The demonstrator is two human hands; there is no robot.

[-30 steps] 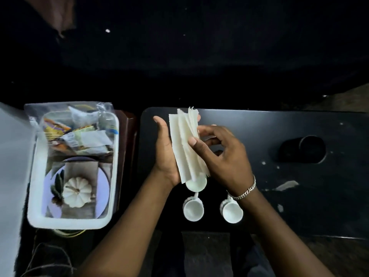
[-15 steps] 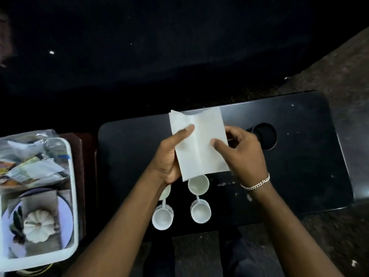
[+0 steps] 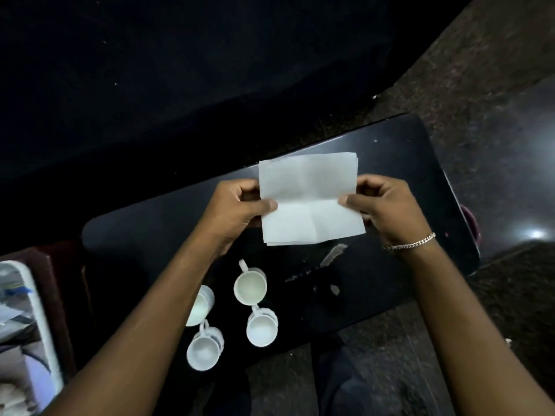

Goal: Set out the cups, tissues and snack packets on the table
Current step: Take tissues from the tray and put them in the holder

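Note:
A white stack of tissues (image 3: 309, 199), unfolded flat with cross creases, hangs above the black table (image 3: 144, 232). My left hand (image 3: 237, 210) pinches its left edge and my right hand (image 3: 387, 208), with a silver bracelet at the wrist, pinches its right edge. Below the tissues, several small white cups stand on the table near its front edge: one (image 3: 250, 286), one (image 3: 262, 328), one (image 3: 205, 351), and one (image 3: 199, 307) partly hidden behind my left forearm. The snack packets lie blurred in the white tray (image 3: 45, 331) at the far left.
The white tray sits on a dark brown stand (image 3: 60, 283) left of the table. White smears (image 3: 332, 255) mark the table top right of the cups. Speckled floor lies to the right and in front. Behind the table everything is dark.
The folded tissue stack has been opened out flat, now held by both hands at its side edges. The view has swung right, pushing the tray to the frame's left edge.

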